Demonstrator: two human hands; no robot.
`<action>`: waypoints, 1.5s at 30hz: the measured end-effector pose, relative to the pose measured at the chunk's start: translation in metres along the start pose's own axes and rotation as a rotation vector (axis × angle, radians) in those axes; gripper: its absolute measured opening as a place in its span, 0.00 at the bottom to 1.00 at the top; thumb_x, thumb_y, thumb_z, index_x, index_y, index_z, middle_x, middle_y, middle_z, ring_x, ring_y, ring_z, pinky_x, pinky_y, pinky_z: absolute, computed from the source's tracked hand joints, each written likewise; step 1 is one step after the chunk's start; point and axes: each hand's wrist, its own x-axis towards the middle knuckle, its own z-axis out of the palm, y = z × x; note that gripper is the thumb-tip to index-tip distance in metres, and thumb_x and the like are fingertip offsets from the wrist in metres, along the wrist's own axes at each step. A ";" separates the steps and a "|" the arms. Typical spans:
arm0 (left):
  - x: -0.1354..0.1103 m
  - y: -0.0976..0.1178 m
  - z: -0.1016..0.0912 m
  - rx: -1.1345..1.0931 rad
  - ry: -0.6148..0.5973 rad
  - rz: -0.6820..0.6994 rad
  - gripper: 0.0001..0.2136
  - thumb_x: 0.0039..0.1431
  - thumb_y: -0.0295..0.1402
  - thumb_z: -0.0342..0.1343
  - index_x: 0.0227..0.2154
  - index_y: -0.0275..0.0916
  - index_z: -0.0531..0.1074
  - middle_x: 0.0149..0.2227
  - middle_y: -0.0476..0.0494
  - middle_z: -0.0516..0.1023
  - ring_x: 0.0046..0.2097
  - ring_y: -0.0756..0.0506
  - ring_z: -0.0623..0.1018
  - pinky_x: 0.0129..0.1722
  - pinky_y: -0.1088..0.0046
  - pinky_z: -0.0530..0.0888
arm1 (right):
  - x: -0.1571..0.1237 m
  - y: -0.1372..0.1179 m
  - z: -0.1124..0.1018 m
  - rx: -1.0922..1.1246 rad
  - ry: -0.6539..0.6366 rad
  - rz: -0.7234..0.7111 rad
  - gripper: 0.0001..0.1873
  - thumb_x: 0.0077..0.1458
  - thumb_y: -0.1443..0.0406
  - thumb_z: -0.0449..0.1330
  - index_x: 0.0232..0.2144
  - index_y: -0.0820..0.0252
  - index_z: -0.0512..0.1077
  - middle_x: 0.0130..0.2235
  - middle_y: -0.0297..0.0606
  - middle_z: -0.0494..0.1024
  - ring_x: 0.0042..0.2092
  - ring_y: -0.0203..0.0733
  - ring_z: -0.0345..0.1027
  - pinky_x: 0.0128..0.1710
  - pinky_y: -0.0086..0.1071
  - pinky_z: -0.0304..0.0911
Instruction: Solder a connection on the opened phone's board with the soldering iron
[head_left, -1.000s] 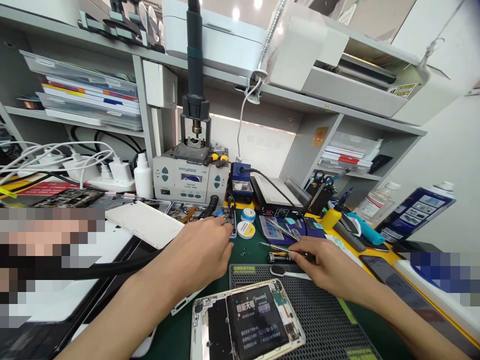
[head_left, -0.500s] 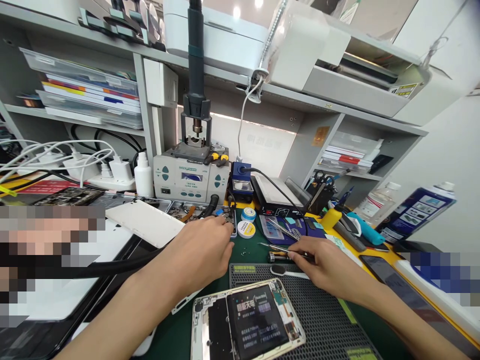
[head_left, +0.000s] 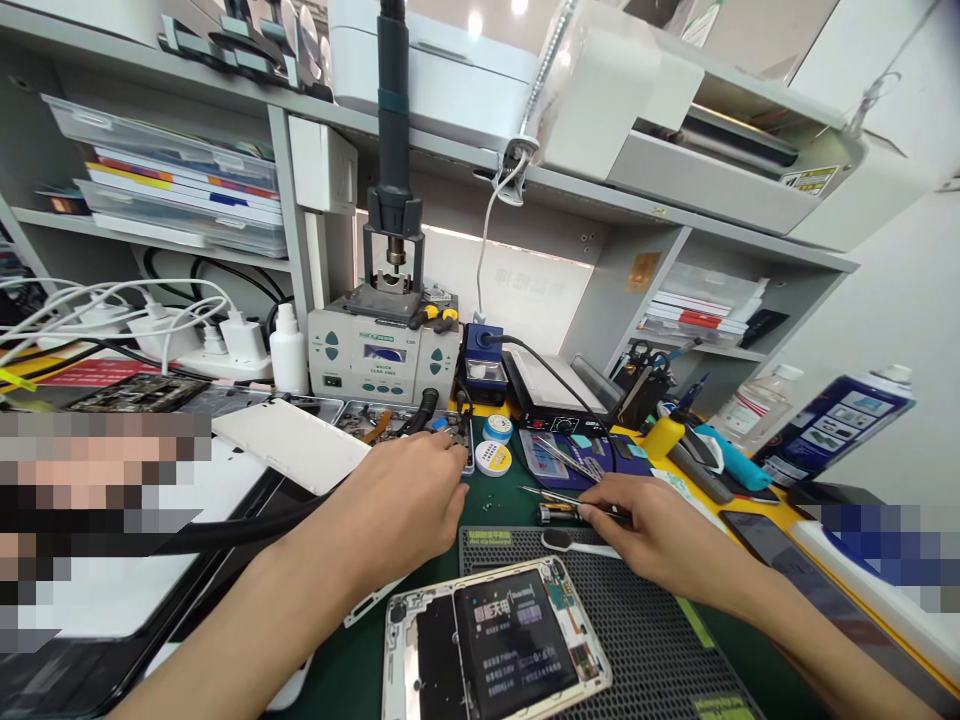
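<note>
My left hand (head_left: 412, 490) reaches to the near edge of a parts tray (head_left: 471, 455), its fingers curled downward. The fingertips are partly hidden, so I cannot make out anything in them. My right hand (head_left: 637, 520) pinches a pair of metal tweezers (head_left: 546, 494), pointing left over the green mat. Just under the tweezers lies a short dark-and-gold cylinder (head_left: 555, 513). A brush (head_left: 581, 545) with a white handle rests below the right hand. In front of me an opened phone (head_left: 517, 640) shows its battery and circuit board. Tiny screw-like bits (head_left: 489, 502) lie between my hands.
A hot-air rework station (head_left: 382, 355) stands behind the tray. Two small round tins (head_left: 493, 458) sit right of it. A black textured pad (head_left: 637, 620) lies under the phone. Phones and a white panel (head_left: 292, 440) crowd the left; bottles and a blue can (head_left: 832, 425) stand right.
</note>
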 end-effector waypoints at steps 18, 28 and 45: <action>0.000 0.000 -0.002 -0.003 -0.007 -0.001 0.09 0.64 0.32 0.47 0.33 0.39 0.72 0.36 0.41 0.76 0.34 0.41 0.77 0.29 0.64 0.69 | 0.000 -0.002 0.001 0.003 0.004 0.002 0.15 0.65 0.61 0.53 0.37 0.56 0.79 0.36 0.39 0.81 0.35 0.45 0.73 0.30 0.33 0.62; 0.001 0.000 0.001 -0.002 -0.003 0.003 0.10 0.64 0.32 0.46 0.33 0.39 0.72 0.36 0.41 0.76 0.35 0.40 0.77 0.30 0.63 0.69 | -0.001 0.000 -0.001 -0.003 -0.006 0.012 0.14 0.65 0.61 0.53 0.36 0.56 0.79 0.37 0.39 0.81 0.34 0.45 0.72 0.30 0.33 0.61; 0.001 0.012 0.006 -0.149 0.041 0.058 0.11 0.66 0.32 0.45 0.42 0.40 0.72 0.39 0.44 0.73 0.38 0.42 0.76 0.34 0.63 0.72 | -0.009 -0.004 -0.012 0.143 -0.019 -0.002 0.16 0.66 0.56 0.53 0.33 0.54 0.77 0.31 0.35 0.77 0.30 0.40 0.67 0.26 0.32 0.57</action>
